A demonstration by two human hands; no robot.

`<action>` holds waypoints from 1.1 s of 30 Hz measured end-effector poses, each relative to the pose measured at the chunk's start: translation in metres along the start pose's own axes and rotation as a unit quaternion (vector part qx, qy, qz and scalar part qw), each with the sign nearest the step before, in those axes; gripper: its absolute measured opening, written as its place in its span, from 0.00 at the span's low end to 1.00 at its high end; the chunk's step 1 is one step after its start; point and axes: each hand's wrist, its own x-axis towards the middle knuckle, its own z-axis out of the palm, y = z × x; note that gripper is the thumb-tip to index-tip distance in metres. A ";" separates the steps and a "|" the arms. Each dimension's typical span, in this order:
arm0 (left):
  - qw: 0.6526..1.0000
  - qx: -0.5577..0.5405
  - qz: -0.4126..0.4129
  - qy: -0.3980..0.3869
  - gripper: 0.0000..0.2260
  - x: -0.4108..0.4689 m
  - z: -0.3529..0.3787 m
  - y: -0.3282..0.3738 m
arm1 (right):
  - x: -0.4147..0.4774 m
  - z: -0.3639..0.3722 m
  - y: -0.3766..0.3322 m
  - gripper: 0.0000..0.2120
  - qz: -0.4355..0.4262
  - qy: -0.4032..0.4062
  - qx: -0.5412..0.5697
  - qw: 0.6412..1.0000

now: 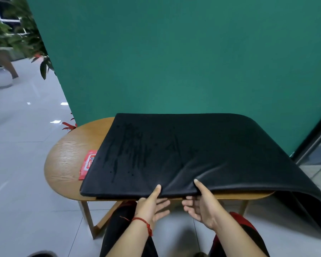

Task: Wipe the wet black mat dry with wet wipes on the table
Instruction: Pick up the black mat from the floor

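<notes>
Your left hand and right hand pinch the near edge of the black mat, thumbs on top, fingers beneath. Wet streaks lie beyond your left hand. Farther to its left, a red wet-wipes pack sits on the wooden table, partly under the mat.

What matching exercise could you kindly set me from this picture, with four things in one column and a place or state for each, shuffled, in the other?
Things:
1. mat
2. wipes packet
3. bracelet
4. table

Places or states:
A. partly hidden under the mat's left edge
B. red string, worn at a wrist
C. wet-streaked, drooping off the table's right end
D. wooden, before a green screen

Pairs: 1-C, 2-A, 3-B, 4-D.
</notes>
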 end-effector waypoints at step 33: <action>0.809 0.531 0.048 0.248 0.14 0.120 -0.225 0.105 | 0.053 0.101 -0.003 0.32 -0.517 0.072 -0.647 0.556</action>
